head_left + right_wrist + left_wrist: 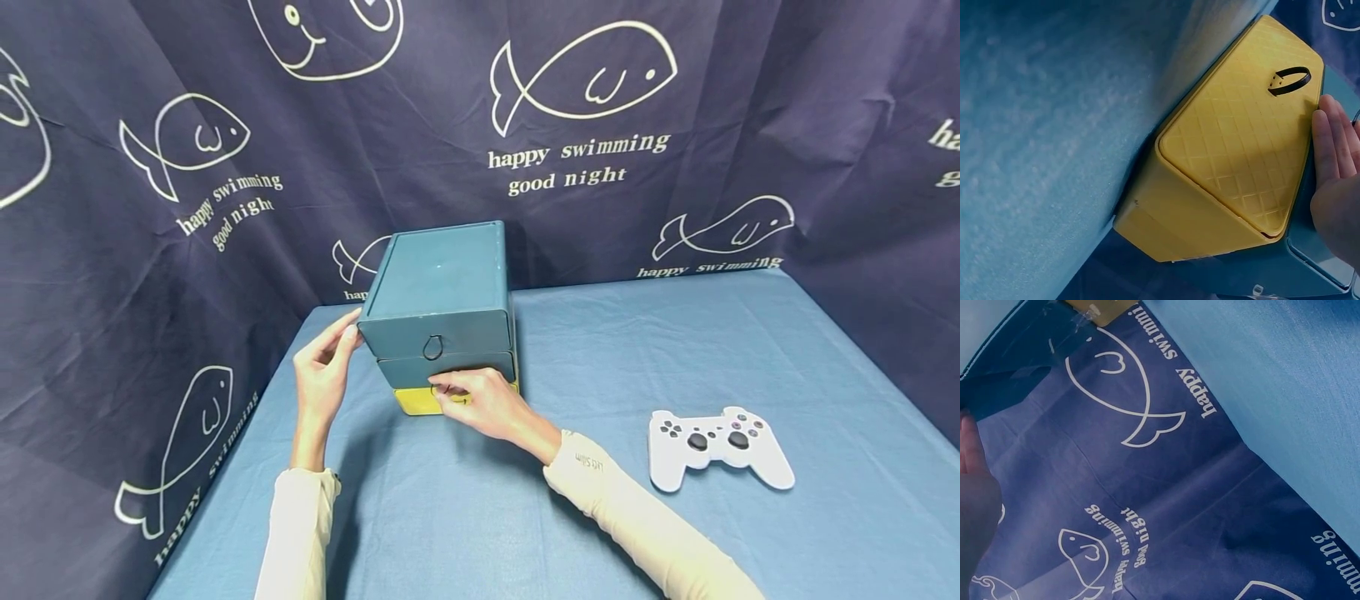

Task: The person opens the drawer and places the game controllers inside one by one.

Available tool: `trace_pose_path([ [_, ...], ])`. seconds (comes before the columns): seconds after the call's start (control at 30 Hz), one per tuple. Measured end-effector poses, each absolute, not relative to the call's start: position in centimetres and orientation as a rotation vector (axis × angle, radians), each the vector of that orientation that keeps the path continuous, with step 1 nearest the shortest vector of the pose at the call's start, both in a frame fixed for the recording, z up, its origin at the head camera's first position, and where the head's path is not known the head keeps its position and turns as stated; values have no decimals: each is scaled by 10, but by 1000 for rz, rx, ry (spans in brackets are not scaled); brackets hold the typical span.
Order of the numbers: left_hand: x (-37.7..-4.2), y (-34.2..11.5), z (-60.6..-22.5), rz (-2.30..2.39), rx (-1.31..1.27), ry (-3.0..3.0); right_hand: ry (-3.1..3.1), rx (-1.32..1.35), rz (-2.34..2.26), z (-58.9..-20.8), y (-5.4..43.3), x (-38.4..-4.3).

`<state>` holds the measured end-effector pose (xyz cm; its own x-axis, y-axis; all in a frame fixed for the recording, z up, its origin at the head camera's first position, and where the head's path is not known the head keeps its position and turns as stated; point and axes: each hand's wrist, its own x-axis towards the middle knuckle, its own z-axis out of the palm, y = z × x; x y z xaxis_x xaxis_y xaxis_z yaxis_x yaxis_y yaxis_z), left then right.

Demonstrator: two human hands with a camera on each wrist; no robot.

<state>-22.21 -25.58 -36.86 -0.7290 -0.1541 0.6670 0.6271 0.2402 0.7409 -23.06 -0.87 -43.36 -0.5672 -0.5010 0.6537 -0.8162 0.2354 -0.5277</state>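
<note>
The left grip (321, 379) points forward; the right grip (483, 404), angled leftward, pinches.

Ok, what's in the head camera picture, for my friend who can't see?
A left hand touches the left side of a teal and yellow drawer stack, while the right hand is at the black loop of the middle drawer. A white game controller lies to the right on blue cloth, a navy fish-print curtain behind.

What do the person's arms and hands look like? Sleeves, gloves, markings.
Long cream sleeves on both arms, left sleeve and right sleeve. Small dark lettering near the right cuff, too small to read surely. A small dark patch shows at the left cuff; can't tell what it is. Left hand and right hand: no gloves.
</note>
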Motion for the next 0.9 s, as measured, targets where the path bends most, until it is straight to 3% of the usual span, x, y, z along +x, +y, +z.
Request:
trace_pose_path([
  [0.33, -222, -255, -369, -1553, -425, -1877, -2186, 1214, 1264, -435, -7, -228],
  [0.9, -222, -256, -368, -1534, -448, -1866, -2167, 1123, 1220, -434, 11, -195],
])
